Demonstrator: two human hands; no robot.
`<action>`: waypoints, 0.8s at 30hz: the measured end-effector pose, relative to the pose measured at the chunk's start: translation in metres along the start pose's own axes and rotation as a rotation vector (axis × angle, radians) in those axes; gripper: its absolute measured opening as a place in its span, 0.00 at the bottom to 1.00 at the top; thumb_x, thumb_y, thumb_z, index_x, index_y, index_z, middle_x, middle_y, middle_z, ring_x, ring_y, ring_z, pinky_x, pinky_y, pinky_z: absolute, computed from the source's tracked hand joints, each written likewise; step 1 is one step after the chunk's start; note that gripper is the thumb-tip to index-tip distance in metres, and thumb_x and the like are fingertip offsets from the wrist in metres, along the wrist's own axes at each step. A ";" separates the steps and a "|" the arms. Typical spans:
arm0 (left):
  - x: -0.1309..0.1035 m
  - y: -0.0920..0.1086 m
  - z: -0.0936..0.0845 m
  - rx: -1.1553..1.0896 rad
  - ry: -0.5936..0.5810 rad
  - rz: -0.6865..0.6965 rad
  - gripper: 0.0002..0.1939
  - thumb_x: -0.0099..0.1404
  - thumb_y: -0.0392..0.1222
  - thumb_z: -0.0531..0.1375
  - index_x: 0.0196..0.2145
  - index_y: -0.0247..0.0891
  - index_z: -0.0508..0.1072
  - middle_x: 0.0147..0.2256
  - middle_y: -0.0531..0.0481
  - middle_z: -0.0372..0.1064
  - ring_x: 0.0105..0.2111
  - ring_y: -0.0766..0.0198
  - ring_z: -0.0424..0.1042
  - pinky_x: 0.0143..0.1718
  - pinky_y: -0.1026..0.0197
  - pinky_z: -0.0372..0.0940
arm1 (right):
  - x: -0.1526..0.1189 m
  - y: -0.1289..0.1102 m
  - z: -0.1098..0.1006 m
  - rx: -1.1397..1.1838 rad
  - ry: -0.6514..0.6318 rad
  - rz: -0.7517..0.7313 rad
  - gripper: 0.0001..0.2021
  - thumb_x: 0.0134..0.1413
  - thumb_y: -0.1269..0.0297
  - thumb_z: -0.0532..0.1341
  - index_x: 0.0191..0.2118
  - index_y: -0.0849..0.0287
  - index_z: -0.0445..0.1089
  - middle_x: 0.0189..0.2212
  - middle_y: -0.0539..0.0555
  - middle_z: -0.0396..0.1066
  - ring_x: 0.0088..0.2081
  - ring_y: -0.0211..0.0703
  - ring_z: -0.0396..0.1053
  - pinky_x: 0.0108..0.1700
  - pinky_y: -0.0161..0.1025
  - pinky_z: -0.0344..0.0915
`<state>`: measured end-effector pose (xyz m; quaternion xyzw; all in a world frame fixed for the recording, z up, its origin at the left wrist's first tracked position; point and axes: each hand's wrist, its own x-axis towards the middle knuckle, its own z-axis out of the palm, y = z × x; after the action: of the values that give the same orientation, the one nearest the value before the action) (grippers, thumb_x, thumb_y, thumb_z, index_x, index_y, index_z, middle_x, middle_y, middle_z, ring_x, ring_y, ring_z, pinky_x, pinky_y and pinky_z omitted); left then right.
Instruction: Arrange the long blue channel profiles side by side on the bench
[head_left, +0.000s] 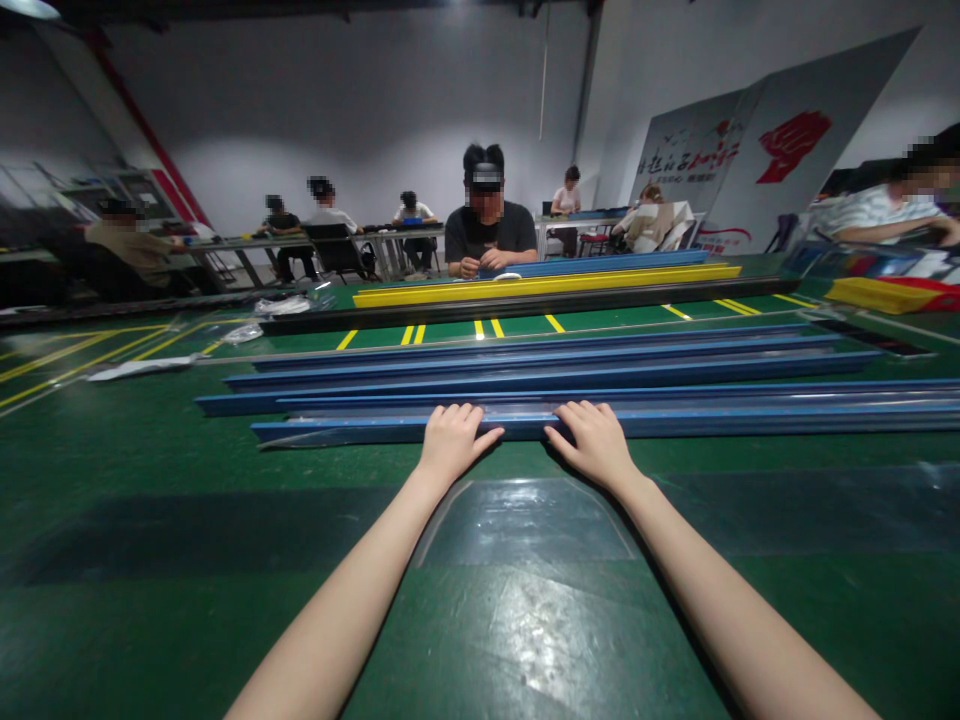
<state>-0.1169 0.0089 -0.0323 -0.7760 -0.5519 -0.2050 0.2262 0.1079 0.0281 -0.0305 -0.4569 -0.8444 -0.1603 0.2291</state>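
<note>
A long blue channel strip lies crosswise on the green table in front of me. My left hand rests over it left of the middle, fingers across the top and thumb along the near side. My right hand holds it the same way a short distance to the right, its thumb pointing inward. Clear film seems to lie in or over the channel. Just beyond are several more blue strips, roughly parallel. On the near side, a flat clear plastic sheet stretches under my forearms.
Farther back lie a yellow strip and a black strip. Crumpled clear bags sit at the left, a dark flat device and a yellow tray at the right. A co-worker sits opposite.
</note>
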 end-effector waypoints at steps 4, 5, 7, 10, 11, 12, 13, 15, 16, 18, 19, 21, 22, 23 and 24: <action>0.000 0.000 0.000 0.000 -0.002 0.000 0.21 0.62 0.56 0.50 0.32 0.36 0.71 0.30 0.46 0.71 0.32 0.58 0.66 0.33 0.58 0.51 | 0.000 0.000 0.000 0.002 0.001 0.004 0.14 0.58 0.57 0.48 0.35 0.60 0.66 0.31 0.54 0.70 0.35 0.43 0.60 0.37 0.39 0.46; 0.000 0.000 0.000 -0.001 -0.002 0.000 0.21 0.62 0.56 0.50 0.33 0.36 0.71 0.30 0.46 0.70 0.32 0.58 0.66 0.33 0.58 0.51 | 0.000 0.000 0.000 0.000 -0.001 0.004 0.14 0.58 0.57 0.48 0.35 0.60 0.66 0.31 0.54 0.70 0.35 0.43 0.60 0.37 0.39 0.46; 0.000 -0.001 0.001 -0.006 0.000 0.000 0.21 0.62 0.56 0.50 0.33 0.36 0.71 0.30 0.46 0.70 0.32 0.58 0.66 0.33 0.58 0.51 | 0.000 0.000 0.000 -0.002 -0.004 0.004 0.14 0.58 0.57 0.48 0.35 0.60 0.66 0.31 0.54 0.70 0.35 0.43 0.60 0.37 0.39 0.46; 0.000 -0.001 0.001 -0.009 0.005 0.002 0.21 0.62 0.56 0.50 0.33 0.36 0.71 0.30 0.46 0.70 0.32 0.58 0.66 0.33 0.58 0.51 | 0.000 0.000 0.000 -0.001 0.000 0.001 0.14 0.58 0.57 0.48 0.35 0.60 0.66 0.31 0.54 0.70 0.35 0.43 0.60 0.37 0.39 0.46; 0.000 -0.001 0.001 -0.005 0.007 0.002 0.21 0.62 0.56 0.50 0.33 0.36 0.71 0.30 0.46 0.70 0.32 0.58 0.66 0.33 0.58 0.51 | 0.000 0.000 0.000 0.000 0.001 0.001 0.14 0.58 0.57 0.48 0.35 0.60 0.66 0.31 0.54 0.70 0.35 0.43 0.60 0.37 0.39 0.46; 0.000 -0.001 0.001 -0.001 0.007 0.003 0.21 0.62 0.56 0.50 0.33 0.36 0.71 0.30 0.46 0.70 0.32 0.58 0.66 0.33 0.58 0.51 | 0.000 0.000 0.000 0.001 0.001 0.001 0.14 0.58 0.57 0.48 0.35 0.60 0.66 0.31 0.54 0.70 0.35 0.43 0.60 0.37 0.39 0.46; 0.000 -0.001 0.001 0.004 0.006 0.005 0.21 0.62 0.56 0.49 0.33 0.36 0.71 0.30 0.46 0.70 0.32 0.59 0.66 0.33 0.58 0.51 | 0.000 0.000 0.000 0.001 0.000 0.002 0.14 0.57 0.57 0.48 0.35 0.60 0.66 0.31 0.54 0.70 0.35 0.43 0.60 0.37 0.39 0.46; 0.000 -0.001 0.001 0.009 0.005 0.006 0.21 0.62 0.56 0.49 0.33 0.36 0.71 0.30 0.46 0.70 0.32 0.59 0.66 0.33 0.58 0.52 | 0.000 0.000 0.000 0.000 -0.003 0.003 0.14 0.58 0.57 0.48 0.35 0.60 0.66 0.31 0.54 0.70 0.35 0.43 0.60 0.37 0.39 0.46; 0.000 -0.001 0.001 0.009 0.005 0.007 0.21 0.62 0.56 0.49 0.33 0.36 0.71 0.30 0.46 0.70 0.32 0.59 0.66 0.33 0.58 0.52 | 0.000 0.000 -0.001 -0.001 -0.003 0.004 0.14 0.58 0.57 0.48 0.35 0.60 0.66 0.31 0.54 0.70 0.35 0.43 0.60 0.37 0.39 0.46; 0.000 0.000 0.001 0.005 0.006 0.006 0.21 0.62 0.56 0.50 0.33 0.36 0.71 0.30 0.46 0.70 0.32 0.58 0.67 0.33 0.58 0.51 | 0.000 -0.001 -0.001 -0.004 -0.005 0.005 0.14 0.58 0.57 0.48 0.36 0.60 0.66 0.31 0.54 0.70 0.35 0.43 0.60 0.37 0.39 0.46; 0.000 0.000 0.000 0.003 0.005 0.005 0.21 0.62 0.56 0.50 0.33 0.36 0.71 0.30 0.46 0.70 0.32 0.58 0.67 0.33 0.58 0.51 | 0.000 -0.001 -0.001 -0.005 -0.007 0.005 0.14 0.58 0.57 0.48 0.36 0.60 0.66 0.31 0.54 0.70 0.35 0.43 0.60 0.37 0.39 0.46; 0.000 0.000 0.000 0.004 0.002 0.001 0.21 0.62 0.56 0.50 0.33 0.36 0.71 0.30 0.46 0.70 0.32 0.58 0.67 0.33 0.58 0.51 | 0.000 -0.001 0.000 -0.006 -0.008 0.004 0.15 0.58 0.56 0.48 0.35 0.60 0.66 0.31 0.54 0.70 0.35 0.43 0.60 0.36 0.39 0.46; 0.000 0.000 0.000 0.006 0.001 -0.001 0.20 0.62 0.56 0.50 0.32 0.36 0.71 0.30 0.46 0.70 0.32 0.59 0.67 0.33 0.58 0.51 | 0.000 0.000 0.000 -0.006 -0.009 0.003 0.15 0.58 0.56 0.47 0.35 0.60 0.66 0.31 0.54 0.70 0.35 0.43 0.60 0.36 0.39 0.46; 0.000 0.000 0.000 0.009 0.001 -0.002 0.20 0.62 0.56 0.50 0.32 0.37 0.71 0.30 0.46 0.71 0.32 0.59 0.67 0.33 0.58 0.52 | 0.000 0.000 0.000 -0.006 -0.007 0.004 0.15 0.58 0.57 0.47 0.35 0.60 0.66 0.31 0.54 0.70 0.35 0.43 0.60 0.36 0.39 0.46; 0.000 0.000 0.000 0.012 0.002 -0.001 0.20 0.62 0.56 0.50 0.32 0.37 0.71 0.30 0.46 0.71 0.32 0.59 0.67 0.33 0.58 0.52 | 0.000 0.000 0.000 -0.006 -0.006 0.004 0.15 0.58 0.57 0.47 0.35 0.60 0.66 0.31 0.54 0.70 0.35 0.43 0.60 0.36 0.39 0.46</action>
<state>-0.1166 0.0088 -0.0318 -0.7741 -0.5534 -0.2027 0.2313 0.1077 0.0285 -0.0306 -0.4596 -0.8438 -0.1610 0.2256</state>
